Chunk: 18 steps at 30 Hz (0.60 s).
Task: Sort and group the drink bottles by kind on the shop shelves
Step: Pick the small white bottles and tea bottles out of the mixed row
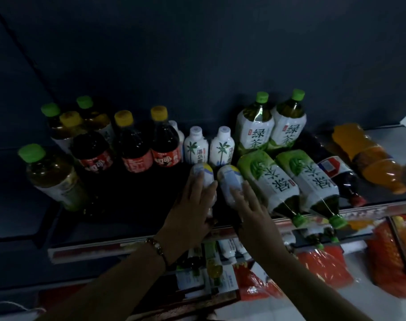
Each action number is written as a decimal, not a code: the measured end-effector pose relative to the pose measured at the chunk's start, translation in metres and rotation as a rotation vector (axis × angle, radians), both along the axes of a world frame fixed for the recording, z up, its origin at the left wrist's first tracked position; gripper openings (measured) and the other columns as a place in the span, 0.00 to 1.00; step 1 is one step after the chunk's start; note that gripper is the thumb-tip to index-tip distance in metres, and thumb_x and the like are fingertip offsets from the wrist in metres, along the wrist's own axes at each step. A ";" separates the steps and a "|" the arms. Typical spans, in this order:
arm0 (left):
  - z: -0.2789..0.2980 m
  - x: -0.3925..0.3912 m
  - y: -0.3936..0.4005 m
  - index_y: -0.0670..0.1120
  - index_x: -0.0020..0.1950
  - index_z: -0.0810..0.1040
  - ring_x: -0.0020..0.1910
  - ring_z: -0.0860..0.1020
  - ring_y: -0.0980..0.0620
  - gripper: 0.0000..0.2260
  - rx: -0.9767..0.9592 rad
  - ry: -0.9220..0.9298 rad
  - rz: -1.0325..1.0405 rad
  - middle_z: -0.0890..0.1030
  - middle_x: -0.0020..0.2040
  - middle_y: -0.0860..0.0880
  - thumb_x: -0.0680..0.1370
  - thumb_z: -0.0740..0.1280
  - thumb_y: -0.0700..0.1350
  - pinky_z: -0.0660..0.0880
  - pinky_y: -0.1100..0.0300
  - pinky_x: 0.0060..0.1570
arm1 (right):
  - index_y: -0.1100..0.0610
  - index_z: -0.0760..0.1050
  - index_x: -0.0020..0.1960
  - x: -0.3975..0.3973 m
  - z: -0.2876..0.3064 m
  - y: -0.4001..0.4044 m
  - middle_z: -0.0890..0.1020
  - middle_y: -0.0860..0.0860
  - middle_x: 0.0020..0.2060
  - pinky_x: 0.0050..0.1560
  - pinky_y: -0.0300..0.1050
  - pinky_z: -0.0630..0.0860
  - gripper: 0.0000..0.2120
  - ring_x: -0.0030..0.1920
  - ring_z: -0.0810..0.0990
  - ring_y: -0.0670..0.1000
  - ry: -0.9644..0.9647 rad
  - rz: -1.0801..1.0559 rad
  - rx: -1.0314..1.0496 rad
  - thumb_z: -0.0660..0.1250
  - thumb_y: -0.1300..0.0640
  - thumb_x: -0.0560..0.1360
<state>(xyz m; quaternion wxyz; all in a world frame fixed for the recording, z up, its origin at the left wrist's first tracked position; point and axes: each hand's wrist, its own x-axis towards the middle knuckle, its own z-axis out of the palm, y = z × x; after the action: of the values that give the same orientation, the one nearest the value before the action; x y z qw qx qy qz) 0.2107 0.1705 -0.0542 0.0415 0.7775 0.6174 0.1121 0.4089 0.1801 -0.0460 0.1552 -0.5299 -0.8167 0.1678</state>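
Two white coconut-drink bottles lie flat near the shelf's front edge (132,245), long way pointing front-to-back. Left hand (192,205) rests on the left bottle (203,173), right hand (248,205) on the right bottle (229,179), fingers straight, not wrapped. Upright coconut bottles (195,145) stand just behind.

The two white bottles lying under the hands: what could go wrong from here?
1. The left hand and right hand rest with straight fingers on the lying white bottles, so these could roll.
2. The lying green tea bottles have caps over the shelf edge; a nudge might tip them off.
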 end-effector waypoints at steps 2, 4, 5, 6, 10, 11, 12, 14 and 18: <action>-0.002 0.002 0.002 0.51 0.82 0.49 0.80 0.42 0.41 0.41 0.003 -0.018 0.007 0.35 0.81 0.48 0.76 0.70 0.55 0.72 0.45 0.67 | 0.45 0.52 0.79 0.004 0.000 0.000 0.46 0.48 0.79 0.54 0.53 0.79 0.43 0.74 0.64 0.59 0.054 -0.029 0.028 0.70 0.63 0.72; 0.000 0.004 0.001 0.51 0.82 0.50 0.80 0.42 0.42 0.42 -0.030 -0.020 0.020 0.35 0.80 0.49 0.75 0.72 0.53 0.74 0.48 0.66 | 0.43 0.52 0.79 0.009 0.005 -0.002 0.50 0.47 0.79 0.55 0.52 0.79 0.41 0.73 0.66 0.56 0.060 -0.036 0.031 0.70 0.59 0.73; 0.001 0.004 -0.001 0.51 0.82 0.50 0.81 0.43 0.42 0.43 -0.048 -0.021 0.025 0.35 0.80 0.49 0.75 0.72 0.52 0.74 0.48 0.66 | 0.42 0.52 0.78 0.012 0.010 -0.004 0.51 0.46 0.79 0.55 0.50 0.79 0.40 0.71 0.68 0.55 0.056 -0.040 0.025 0.70 0.56 0.74; 0.003 0.004 -0.002 0.50 0.82 0.50 0.81 0.44 0.42 0.43 -0.053 -0.027 0.023 0.35 0.80 0.49 0.75 0.73 0.51 0.74 0.48 0.66 | 0.41 0.52 0.78 0.013 0.018 -0.007 0.53 0.45 0.79 0.54 0.49 0.79 0.39 0.68 0.72 0.54 0.058 -0.042 0.020 0.69 0.54 0.75; 0.013 0.002 -0.008 0.52 0.81 0.54 0.81 0.49 0.47 0.36 -0.092 -0.213 0.081 0.37 0.81 0.54 0.77 0.68 0.49 0.69 0.50 0.70 | 0.43 0.63 0.75 0.019 0.061 -0.008 0.70 0.45 0.72 0.46 0.44 0.79 0.30 0.50 0.80 0.47 0.090 -0.032 0.049 0.68 0.50 0.75; 0.018 0.003 -0.011 0.51 0.80 0.55 0.80 0.52 0.48 0.34 -0.091 -0.247 0.095 0.40 0.82 0.54 0.77 0.66 0.49 0.69 0.52 0.70 | 0.44 0.67 0.73 0.019 0.072 -0.006 0.76 0.46 0.65 0.42 0.41 0.77 0.27 0.45 0.79 0.46 0.109 -0.039 0.041 0.68 0.50 0.75; 0.022 0.004 -0.015 0.50 0.79 0.57 0.79 0.56 0.48 0.32 -0.082 -0.272 0.099 0.44 0.82 0.53 0.77 0.64 0.50 0.69 0.53 0.68 | 0.45 0.69 0.71 0.019 0.081 -0.003 0.79 0.46 0.57 0.39 0.40 0.74 0.24 0.41 0.78 0.45 0.123 -0.044 0.020 0.68 0.50 0.75; 0.029 0.004 -0.025 0.47 0.76 0.61 0.74 0.65 0.45 0.29 -0.044 -0.321 0.089 0.54 0.81 0.49 0.76 0.60 0.53 0.72 0.55 0.62 | 0.46 0.73 0.65 0.015 0.094 0.006 0.80 0.46 0.48 0.35 0.41 0.72 0.18 0.36 0.76 0.46 0.121 -0.046 -0.018 0.68 0.49 0.75; 0.041 0.003 -0.044 0.50 0.74 0.62 0.71 0.69 0.52 0.24 0.002 -0.475 0.109 0.60 0.79 0.50 0.80 0.66 0.45 0.70 0.60 0.57 | 0.47 0.72 0.65 0.007 0.102 0.029 0.81 0.48 0.45 0.38 0.44 0.72 0.18 0.39 0.78 0.51 0.098 -0.028 -0.062 0.68 0.49 0.76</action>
<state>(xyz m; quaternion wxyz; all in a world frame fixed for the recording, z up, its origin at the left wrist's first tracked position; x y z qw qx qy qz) 0.2139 0.1263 -0.0133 0.1785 0.6949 0.6313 0.2946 0.4164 0.2087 0.0557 0.1809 -0.5371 -0.7950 0.2164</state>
